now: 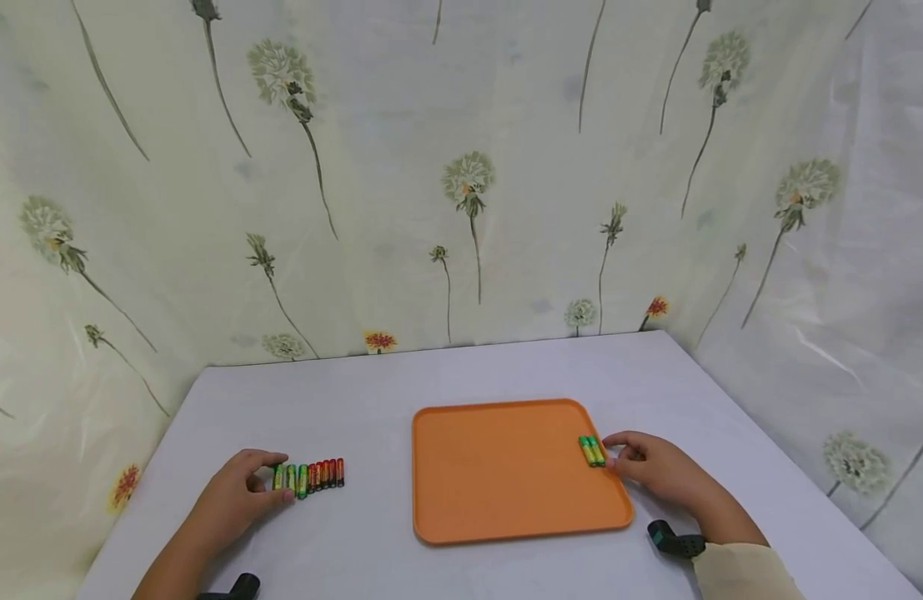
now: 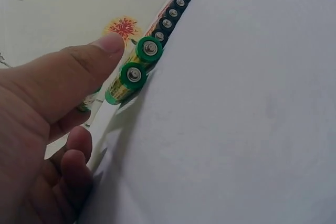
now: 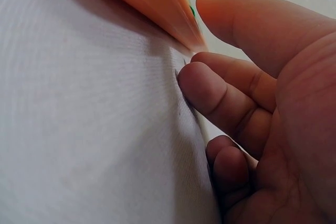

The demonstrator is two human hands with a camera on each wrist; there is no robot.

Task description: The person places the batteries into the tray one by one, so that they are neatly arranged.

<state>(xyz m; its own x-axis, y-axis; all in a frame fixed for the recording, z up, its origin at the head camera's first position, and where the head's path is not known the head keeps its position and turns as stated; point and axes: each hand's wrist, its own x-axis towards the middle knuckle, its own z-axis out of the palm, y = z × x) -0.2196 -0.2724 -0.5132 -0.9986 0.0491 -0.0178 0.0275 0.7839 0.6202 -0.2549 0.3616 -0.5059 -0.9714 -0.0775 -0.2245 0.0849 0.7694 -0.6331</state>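
Observation:
A row of batteries lies on the white table at left: three green batteries (image 1: 302, 482) and several red batteries (image 1: 328, 474). My left hand (image 1: 239, 496) pinches the leftmost green battery (image 1: 278, 477) end to end between thumb and index finger; the thumb hides most of it in the left wrist view. Beside it, two green batteries (image 2: 134, 74) stand clear of the thumb. At the right, two more green batteries (image 1: 591, 451) lie side by side on an orange tray (image 1: 506, 479). My right hand (image 1: 659, 467), empty, is at the tray's right rim, fingers loosely bent.
A white cloth (image 1: 371, 542) covers the table. Flower-print sheets (image 1: 386, 183) hang at the back and sides. A black device (image 1: 675, 540) sits by the right wrist, above a beige sleeve (image 1: 742, 571); another black device (image 1: 239, 586) is near the left wrist.

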